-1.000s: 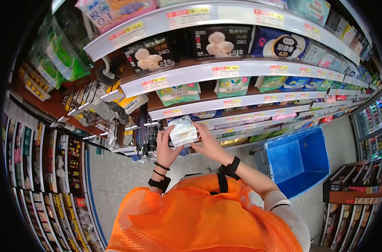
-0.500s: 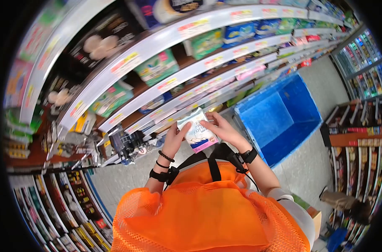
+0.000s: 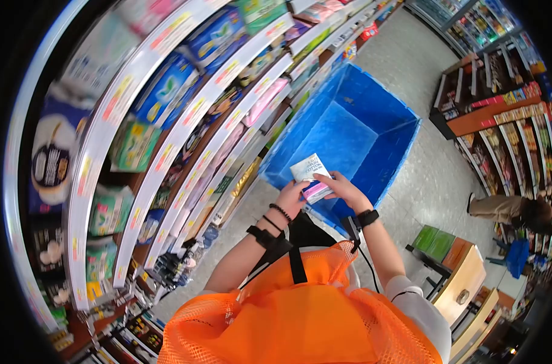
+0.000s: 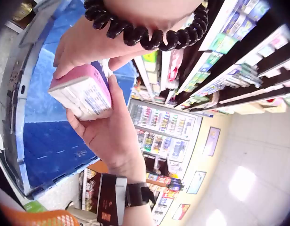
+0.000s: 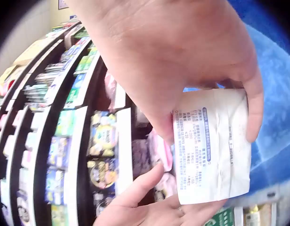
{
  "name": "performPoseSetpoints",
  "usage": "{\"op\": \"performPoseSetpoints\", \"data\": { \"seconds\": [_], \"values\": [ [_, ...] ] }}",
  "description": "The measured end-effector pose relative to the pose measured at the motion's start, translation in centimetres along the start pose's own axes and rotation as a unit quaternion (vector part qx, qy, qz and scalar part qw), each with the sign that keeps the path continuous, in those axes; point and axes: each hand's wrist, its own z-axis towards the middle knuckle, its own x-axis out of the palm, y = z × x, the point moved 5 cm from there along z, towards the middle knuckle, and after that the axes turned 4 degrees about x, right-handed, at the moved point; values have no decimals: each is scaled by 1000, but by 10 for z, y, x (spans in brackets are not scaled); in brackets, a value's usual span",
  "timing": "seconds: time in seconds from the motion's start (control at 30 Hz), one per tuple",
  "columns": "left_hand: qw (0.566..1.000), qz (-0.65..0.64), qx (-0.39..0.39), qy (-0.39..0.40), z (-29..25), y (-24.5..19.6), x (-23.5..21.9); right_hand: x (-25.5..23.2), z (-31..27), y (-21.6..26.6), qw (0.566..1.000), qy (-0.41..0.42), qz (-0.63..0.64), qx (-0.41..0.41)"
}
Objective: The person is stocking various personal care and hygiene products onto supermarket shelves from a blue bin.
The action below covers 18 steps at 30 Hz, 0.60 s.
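Note:
Both hands hold a small white and pink pack of sanitary pads (image 3: 311,171), printed with the word COTTON, over the near end of a blue plastic tub (image 3: 388,109). The left hand (image 3: 292,199), with coiled black bands at its wrist, grips the pack's left and lower edge. From the other side the right hand (image 3: 347,192) grips it between thumb and fingers. In the right wrist view the pack's white printed side (image 5: 213,146) shows, with the left hand (image 5: 159,207) beneath. The left wrist view shows its pink edge (image 4: 83,74).
Shelves of packaged pads (image 3: 167,91) with price labels run along the left. A wooden-topped table (image 3: 458,285) stands at lower right. Behind it, a person (image 3: 500,207) is near more shelves. Glass-doored drinks coolers (image 3: 485,24) line the far end.
The view has swung right from the shelf front towards the blue tub. Both hands have carried the pack away from the shelf to over the tub's edge, turning it on the way.

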Motion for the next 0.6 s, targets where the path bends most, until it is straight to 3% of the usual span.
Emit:
{"op": "performPoseSetpoints", "data": {
  "seconds": [0.03,0.1,0.17,0.23,0.4,0.53,0.6],
  "values": [
    [996,82,6,24,23,6,4,-16,17,-6,999,-7,7,32],
    [973,-84,-177,-124,50,18,19,-37,52,-18,999,-23,5,42],
    [974,-72,-168,-134,92,48,7,-52,94,-31,998,-35,-3,52],
    [955,-53,-217,-195,108,66,-8,-47,137,-57,997,11,31,72],
    [947,-46,-218,-232,102,66,-17,-31,235,-133,991,-20,21,131],
    [960,-2,-146,-240,61,12,-3,-20,283,-162,991,-25,-49,121],
    [973,10,-121,-195,47,-8,-3,-14,292,-160,995,5,-27,100]
  ]
}}
